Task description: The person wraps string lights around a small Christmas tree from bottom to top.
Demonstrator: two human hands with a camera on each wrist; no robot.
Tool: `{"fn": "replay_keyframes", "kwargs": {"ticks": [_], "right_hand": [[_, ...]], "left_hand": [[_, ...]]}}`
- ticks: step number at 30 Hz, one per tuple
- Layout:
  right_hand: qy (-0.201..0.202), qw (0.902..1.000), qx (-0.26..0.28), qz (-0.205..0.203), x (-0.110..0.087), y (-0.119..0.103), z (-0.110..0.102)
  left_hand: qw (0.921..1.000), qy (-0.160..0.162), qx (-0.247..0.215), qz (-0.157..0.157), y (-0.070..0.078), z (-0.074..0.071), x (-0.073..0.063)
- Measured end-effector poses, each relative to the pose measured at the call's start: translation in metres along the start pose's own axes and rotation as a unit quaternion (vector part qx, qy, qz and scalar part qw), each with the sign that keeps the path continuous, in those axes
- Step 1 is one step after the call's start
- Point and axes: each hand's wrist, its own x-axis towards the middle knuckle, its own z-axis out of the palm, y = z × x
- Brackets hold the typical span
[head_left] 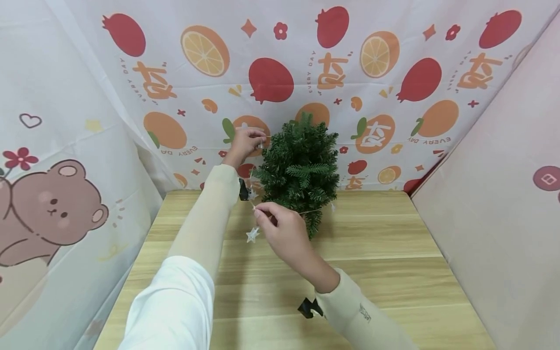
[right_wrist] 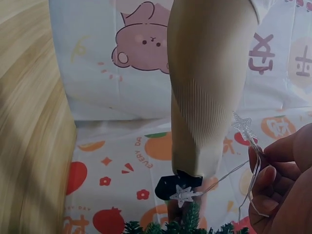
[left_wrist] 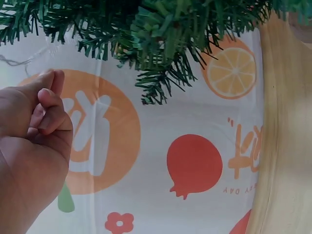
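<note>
A small green artificial Christmas tree (head_left: 302, 167) stands at the back of the wooden table. At its upper left, my left hand (head_left: 246, 143) pinches part of a thin string light wire; the same hand (left_wrist: 34, 131) shows beside the branches in the left wrist view. In front of the tree, my right hand (head_left: 286, 236) pinches another stretch of the wire between thumb and forefinger. A clear star light (head_left: 252, 235) dangles left of it. In the right wrist view, one star light (right_wrist: 242, 125) sits above the fingers, and another star light (right_wrist: 182, 196) hangs near the left sleeve.
A wood-grain table (head_left: 372, 272) lies below. Behind it hangs a white fruit-print cloth (head_left: 297, 24), close to the tree. A bear-print cloth (head_left: 57, 209) closes the left side and a pale cloth (head_left: 494, 194) the right. Black straps (head_left: 308, 307) are at both wrists.
</note>
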Motion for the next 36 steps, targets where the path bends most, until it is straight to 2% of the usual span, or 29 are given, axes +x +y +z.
{"fn": "replay_keyframes", "kwargs": {"ticks": [5, 9, 13, 18, 21, 24, 27, 31, 36], "right_hand": [[0.004, 0.9998, 0.016, 0.011, -0.006, 0.003, -0.006], [0.007, 0.9997, 0.02, 0.013, -0.01, 0.007, -0.011], [0.014, 0.9994, 0.029, 0.013, -0.017, 0.012, -0.018], [0.019, 0.9997, 0.015, 0.007, -0.025, 0.016, -0.031], [0.013, 0.9998, 0.01, 0.006, -0.028, 0.018, -0.039], [0.005, 0.9998, 0.021, 0.005, -0.03, 0.021, -0.045], [0.006, 0.9995, 0.03, 0.0, -0.031, 0.025, -0.049], [0.021, 0.9984, 0.048, -0.02, -0.028, 0.027, -0.053], [0.033, 0.9973, 0.06, -0.027, -0.024, 0.022, -0.057]], "left_hand": [[0.9999, -0.003, 0.012, 0.004, -0.004, -0.007, -0.008], [0.9997, 0.012, -0.003, 0.023, -0.008, -0.02, -0.022], [0.9994, 0.015, 0.003, 0.032, -0.006, -0.026, -0.05], [0.9965, 0.037, 0.031, 0.069, 0.004, -0.024, -0.1], [0.9937, 0.056, 0.044, 0.086, 0.006, -0.021, -0.131], [0.9923, 0.06, 0.052, 0.095, 0.007, -0.013, -0.16], [0.9879, 0.064, 0.06, 0.128, 0.008, -0.001, -0.18], [0.9726, 0.085, 0.088, 0.197, 0.007, 0.015, -0.193], [0.96, 0.094, 0.105, 0.242, 0.007, 0.031, -0.195]]}}
